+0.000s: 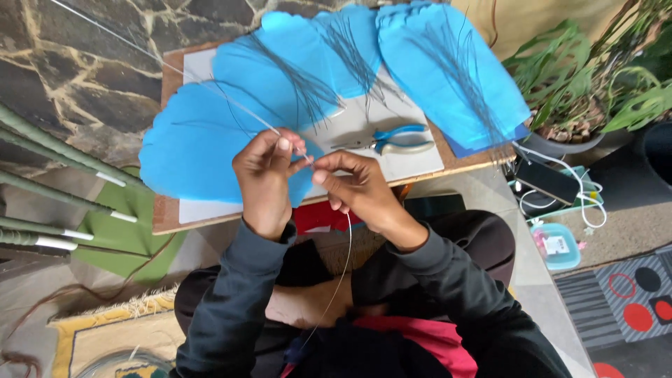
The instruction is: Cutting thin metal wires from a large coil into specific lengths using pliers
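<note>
Left hand and right hand meet in front of the chest, fingertips almost touching. Both pinch narrow on one thin steel wire: left thumb + index grip it near the top, right thumb + index grip it just beside. From the pinch the wire runs up-left over the stone wall, and also curves down toward the lap, so it is a long, springy piece.

What could go wrong, in my judgement: the wire is thin and stiff, so if one pinch loosens, the free end can spring back twd the face or the lap. A too sharp bend could make a kink. The long tail can also catch on the sleeve or drag a blue paper petal off the board.

Just behind the hands lies a wooden board w/ white sheets, covered by several big blue petals w/ dark thin wires fanned on them. Blue-handled pliers rest on the board, near the right hand but not touching.

Room: the person sits cross-legged on the floor, w/ green wrapped stems at left, a potted plant at right, a phone on a charger cable and a small blue box beside it, and a rug w/ red and black circles in the corner.
</note>
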